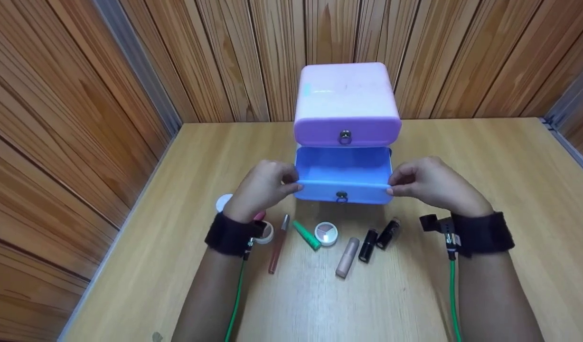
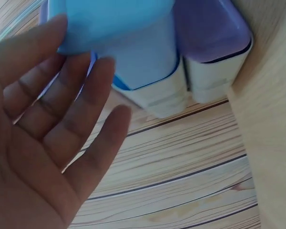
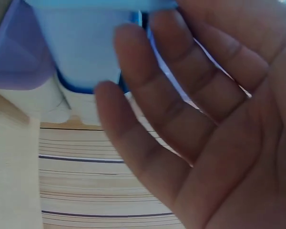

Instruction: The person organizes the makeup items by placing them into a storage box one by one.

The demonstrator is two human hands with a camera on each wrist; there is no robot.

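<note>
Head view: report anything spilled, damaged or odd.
Nothing looks spilled, and the open blue drawer sits roughly straight. One oddity: a small grey mark on the table, bottom left, breaks its plain surface; stain or chip, I can't tell.

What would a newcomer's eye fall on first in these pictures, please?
Probably the bright blue drawer, pulled open below the purple drawer of a pink-topped organizer, with the left hand and right hand gripping its two front corners. Next might come the green tube, vivid against the wooden table in front of the drawer, beside a round compact.
</note>
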